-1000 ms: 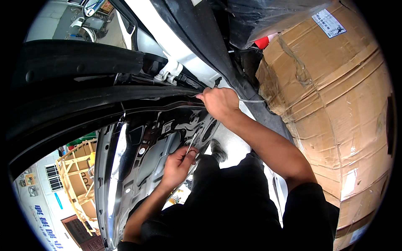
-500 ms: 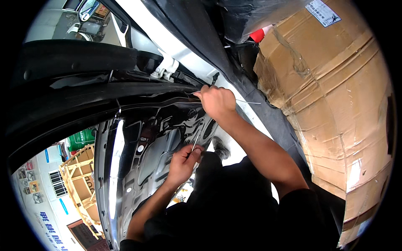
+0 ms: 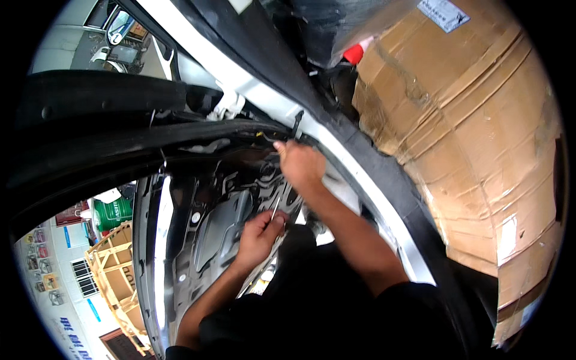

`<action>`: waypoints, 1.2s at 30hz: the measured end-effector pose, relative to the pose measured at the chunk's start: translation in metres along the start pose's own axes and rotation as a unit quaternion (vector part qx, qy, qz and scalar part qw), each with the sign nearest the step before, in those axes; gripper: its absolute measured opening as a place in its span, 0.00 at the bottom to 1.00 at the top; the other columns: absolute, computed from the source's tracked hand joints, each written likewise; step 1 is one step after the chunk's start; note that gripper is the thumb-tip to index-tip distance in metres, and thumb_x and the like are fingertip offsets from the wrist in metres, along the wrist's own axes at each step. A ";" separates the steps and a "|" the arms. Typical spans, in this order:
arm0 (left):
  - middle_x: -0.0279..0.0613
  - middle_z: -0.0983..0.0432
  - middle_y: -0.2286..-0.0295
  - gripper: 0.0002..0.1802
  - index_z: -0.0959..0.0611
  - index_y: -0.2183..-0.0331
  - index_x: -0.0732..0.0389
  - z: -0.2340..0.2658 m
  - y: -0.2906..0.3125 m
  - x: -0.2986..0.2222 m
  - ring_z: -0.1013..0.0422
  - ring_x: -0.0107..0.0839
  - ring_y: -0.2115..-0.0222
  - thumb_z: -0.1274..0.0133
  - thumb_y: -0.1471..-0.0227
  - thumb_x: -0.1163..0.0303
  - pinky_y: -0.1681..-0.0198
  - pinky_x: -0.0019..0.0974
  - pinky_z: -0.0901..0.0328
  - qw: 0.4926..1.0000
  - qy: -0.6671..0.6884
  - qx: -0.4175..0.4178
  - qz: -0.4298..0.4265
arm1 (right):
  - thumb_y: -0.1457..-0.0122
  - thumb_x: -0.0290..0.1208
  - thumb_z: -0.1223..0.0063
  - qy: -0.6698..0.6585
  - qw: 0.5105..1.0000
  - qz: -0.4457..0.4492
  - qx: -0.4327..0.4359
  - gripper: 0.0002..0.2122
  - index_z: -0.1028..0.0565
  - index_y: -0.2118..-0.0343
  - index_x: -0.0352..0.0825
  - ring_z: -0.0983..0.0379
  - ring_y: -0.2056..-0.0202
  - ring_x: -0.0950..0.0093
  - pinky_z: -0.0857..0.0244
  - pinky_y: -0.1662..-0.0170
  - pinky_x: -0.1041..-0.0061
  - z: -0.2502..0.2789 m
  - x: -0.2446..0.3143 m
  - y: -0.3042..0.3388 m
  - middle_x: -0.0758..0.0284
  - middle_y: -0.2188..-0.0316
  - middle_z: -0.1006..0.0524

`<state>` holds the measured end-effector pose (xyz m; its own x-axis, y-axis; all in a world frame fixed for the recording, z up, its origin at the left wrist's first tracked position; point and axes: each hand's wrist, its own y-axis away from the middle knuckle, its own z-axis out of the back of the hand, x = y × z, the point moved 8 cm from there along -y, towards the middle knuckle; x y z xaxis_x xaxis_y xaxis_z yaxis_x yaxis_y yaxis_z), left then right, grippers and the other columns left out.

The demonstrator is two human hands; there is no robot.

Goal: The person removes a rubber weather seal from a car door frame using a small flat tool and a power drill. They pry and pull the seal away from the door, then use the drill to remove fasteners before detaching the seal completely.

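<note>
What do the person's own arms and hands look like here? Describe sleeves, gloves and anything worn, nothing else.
Both hands are bare: no gloves show on the left hand or the right hand. No watch, ring or band is visible on either. The forearms are uncovered up to short black sleeves near the lower edge, part of a dark top. No markings can be made out on the fabric.

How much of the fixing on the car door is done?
Looks like the middle. Done: the door's inner metal panel is already bare, its holes showing. In hand: the left hand pinches a thin light wire or rod against the panel, and the right hand reaches up to the black rubber seal at the top edge. Left: the panel is uncovered, so closing it up isn't done yet.
</note>
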<state>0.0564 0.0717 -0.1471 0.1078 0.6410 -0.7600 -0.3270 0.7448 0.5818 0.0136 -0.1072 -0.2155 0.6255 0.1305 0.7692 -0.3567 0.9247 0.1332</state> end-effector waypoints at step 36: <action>0.43 0.19 0.77 0.11 0.21 0.66 0.64 0.031 0.096 0.105 0.23 0.40 0.75 0.51 0.39 0.65 0.68 0.39 0.31 0.977 -0.166 -0.106 0.084 | 0.36 0.51 0.56 0.003 0.936 0.169 0.310 0.22 0.22 0.72 0.35 0.24 0.72 0.56 0.32 0.66 0.58 0.018 -0.098 0.118 0.57 0.76 0.21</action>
<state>0.0652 0.2164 -0.1625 0.3216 0.8026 -0.5025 -0.5502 0.5903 0.5907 -0.1026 -0.0179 -0.2643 0.4073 0.3823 0.8294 -0.8679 0.4449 0.2211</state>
